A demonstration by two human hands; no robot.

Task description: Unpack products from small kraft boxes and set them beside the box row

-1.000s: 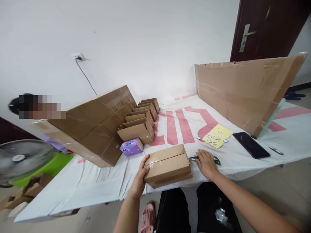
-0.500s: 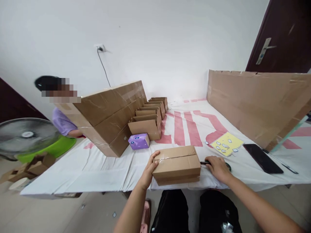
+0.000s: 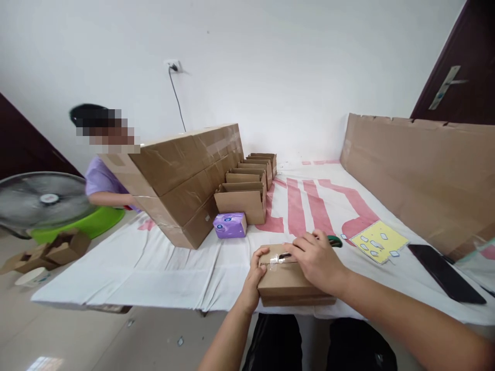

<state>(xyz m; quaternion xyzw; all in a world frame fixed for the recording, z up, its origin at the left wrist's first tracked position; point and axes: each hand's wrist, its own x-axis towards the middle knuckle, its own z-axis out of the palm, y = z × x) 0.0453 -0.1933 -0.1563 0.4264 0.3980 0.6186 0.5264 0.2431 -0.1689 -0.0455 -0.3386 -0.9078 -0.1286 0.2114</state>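
Note:
A closed cardboard box (image 3: 284,281) lies at the table's front edge, with a taped seam along its top. My left hand (image 3: 252,278) grips its left end, fingers on top near the corner. Over the box's right part, my right hand (image 3: 319,264) is closed round a pair of scissors (image 3: 335,241). Their green and black handle sticks out beyond my fingers. The dark blade end lies along the top seam, by a shiny bit of tape; my fingers cover the middle of the tool.
Behind stand a purple tissue pack (image 3: 230,225), a row of open cardboard boxes (image 3: 242,206) and a large carton stack (image 3: 185,196). To the right lie a yellow sticker sheet (image 3: 381,242), a phone (image 3: 444,273) and a cardboard panel (image 3: 421,170). A person (image 3: 106,178) sits left near a fan (image 3: 48,198).
My right hand has lifted the scissors from the table beside the box and brought them over the box's top seam. My left hand still holds the box. The view has shifted left.

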